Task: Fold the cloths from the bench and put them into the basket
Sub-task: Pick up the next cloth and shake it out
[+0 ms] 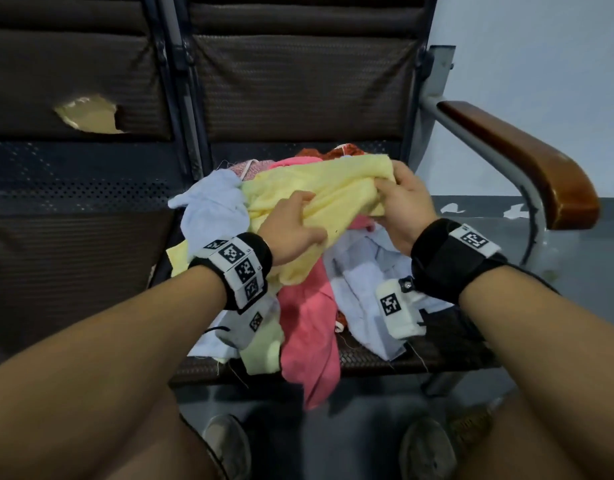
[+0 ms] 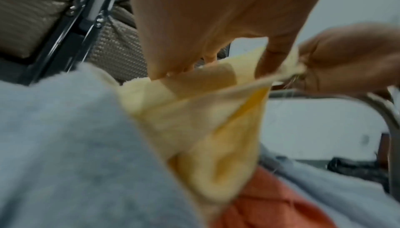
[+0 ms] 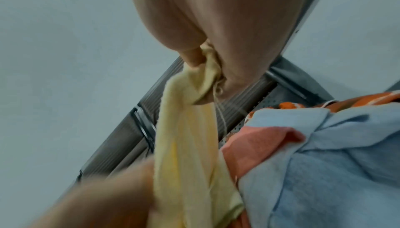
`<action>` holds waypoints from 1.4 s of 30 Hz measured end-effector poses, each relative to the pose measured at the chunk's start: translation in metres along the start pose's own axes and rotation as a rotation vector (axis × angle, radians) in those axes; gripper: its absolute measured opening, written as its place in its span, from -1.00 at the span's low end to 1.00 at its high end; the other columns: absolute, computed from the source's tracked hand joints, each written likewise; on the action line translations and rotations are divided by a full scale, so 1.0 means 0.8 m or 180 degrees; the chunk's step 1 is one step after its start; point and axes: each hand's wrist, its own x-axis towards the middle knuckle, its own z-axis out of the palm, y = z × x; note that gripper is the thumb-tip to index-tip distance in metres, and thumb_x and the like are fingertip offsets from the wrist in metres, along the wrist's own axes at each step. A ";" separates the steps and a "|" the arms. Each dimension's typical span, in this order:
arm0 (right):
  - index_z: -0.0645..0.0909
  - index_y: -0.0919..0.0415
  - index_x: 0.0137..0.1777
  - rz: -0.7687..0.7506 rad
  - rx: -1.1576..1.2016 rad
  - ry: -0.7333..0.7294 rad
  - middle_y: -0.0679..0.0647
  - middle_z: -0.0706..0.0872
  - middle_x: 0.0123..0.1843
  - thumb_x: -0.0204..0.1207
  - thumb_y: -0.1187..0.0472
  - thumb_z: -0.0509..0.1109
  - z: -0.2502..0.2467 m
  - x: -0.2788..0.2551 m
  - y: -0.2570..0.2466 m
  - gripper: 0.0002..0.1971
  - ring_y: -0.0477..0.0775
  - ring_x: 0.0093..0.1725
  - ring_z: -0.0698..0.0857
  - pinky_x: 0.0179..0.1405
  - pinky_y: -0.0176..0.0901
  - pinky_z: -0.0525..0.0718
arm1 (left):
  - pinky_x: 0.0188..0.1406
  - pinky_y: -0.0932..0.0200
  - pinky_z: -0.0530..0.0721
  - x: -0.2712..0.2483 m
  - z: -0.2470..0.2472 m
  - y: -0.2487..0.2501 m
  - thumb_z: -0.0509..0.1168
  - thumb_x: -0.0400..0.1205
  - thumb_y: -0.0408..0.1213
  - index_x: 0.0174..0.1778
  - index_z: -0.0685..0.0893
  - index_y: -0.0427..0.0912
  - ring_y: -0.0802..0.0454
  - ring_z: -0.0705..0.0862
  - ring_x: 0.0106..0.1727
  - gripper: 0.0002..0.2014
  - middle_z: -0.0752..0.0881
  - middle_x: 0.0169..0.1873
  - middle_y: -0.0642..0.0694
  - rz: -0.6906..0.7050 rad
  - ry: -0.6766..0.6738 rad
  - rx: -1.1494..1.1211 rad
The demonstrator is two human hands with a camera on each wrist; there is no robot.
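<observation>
Yellow cloth (image 1: 319, 188) lies bunched on top of the pile on the bench seat (image 1: 447, 344), and we hold it with both hands. Our right hand (image 1: 404, 209) pinches its far right corner between thumb and fingers; the right wrist view shows the fabric gathered into a tight wad in that pinch, loose threads hanging from it. Our left hand (image 1: 291, 230) grips the cloth nearer its middle, fingers curled into the folds, and the fabric runs taut between the two hands in the left wrist view. The lower part of the cloth trails down under our left wrist toward the front edge of the seat.

Beneath it a pink cloth (image 1: 309, 327) drapes over the front edge of the seat and hangs toward the floor. A pale blue cloth (image 1: 212, 209) is heaped to the left, touching the yellow one, and another pale blue cloth (image 1: 361, 289) spreads to the right under our right wrist. An orange patterned cloth (image 1: 340, 152) peeks out at the back of the pile, against the backrest (image 1: 298, 84).

Black bands with printed markers wrap both wrists. A brown wooden armrest (image 1: 527, 164) stands to the right of the seat, and the neighbouring backrest on the left has a torn hole (image 1: 87, 114). We see no basket.
</observation>
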 end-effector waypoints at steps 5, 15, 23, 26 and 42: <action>0.58 0.02 0.33 -0.0095 0.0157 0.0219 0.26 0.73 0.14 0.65 0.43 0.19 -0.044 -0.006 -0.008 -0.61 0.18 0.00 0.73 0.02 0.16 0.77 | -0.15 0.09 0.49 0.000 0.010 -0.001 0.33 0.66 -0.05 -0.04 0.63 -0.05 -0.14 0.68 -0.02 -0.85 0.69 -0.19 0.01 0.0543 0.0228 0.0850; 0.74 0.19 -0.01 -0.0149 -0.1838 -0.0939 0.25 0.80 -0.06 0.53 0.35 0.41 -0.077 -0.026 0.021 -0.88 0.29 -0.05 0.78 0.00 0.10 0.80 | -0.19 0.21 0.73 -0.009 0.032 0.101 0.24 0.69 -0.25 -0.30 0.79 -0.07 0.09 0.79 -0.22 -0.71 0.83 -0.32 0.00 0.0437 0.0015 -0.2199; 0.59 0.18 -0.29 -0.0690 -0.1367 0.0024 0.00 0.62 -0.33 0.38 0.18 0.16 -0.086 -0.020 -0.005 -0.81 -0.07 -0.28 0.56 -0.24 -0.14 0.53 | 0.16 0.12 0.55 -0.021 0.041 0.081 0.37 0.40 0.00 0.34 0.50 0.09 0.04 0.54 0.23 -0.46 0.56 0.16 0.02 0.0473 0.0587 -0.0268; 0.50 0.16 -0.25 -0.1018 -0.1663 -0.0421 -0.06 0.53 -0.35 0.30 0.25 0.21 -0.073 -0.028 -0.009 -0.94 -0.06 -0.30 0.49 -0.30 -0.12 0.45 | -0.19 0.41 0.61 -0.036 0.055 0.092 0.53 0.37 0.11 0.24 0.52 0.11 0.27 0.68 -0.10 -0.44 0.69 -0.03 0.13 0.0819 0.0016 -0.0514; 0.71 0.35 -0.10 0.0066 -0.2597 -0.0807 0.27 0.78 -0.13 0.62 0.36 0.21 -0.085 -0.021 0.025 -0.77 0.34 -0.02 0.71 0.01 0.06 0.72 | -0.03 0.08 0.72 -0.019 0.030 0.066 0.21 0.49 -0.46 -0.15 0.77 0.07 0.06 0.73 -0.07 -0.67 0.78 -0.15 0.11 0.0571 0.0930 -0.0325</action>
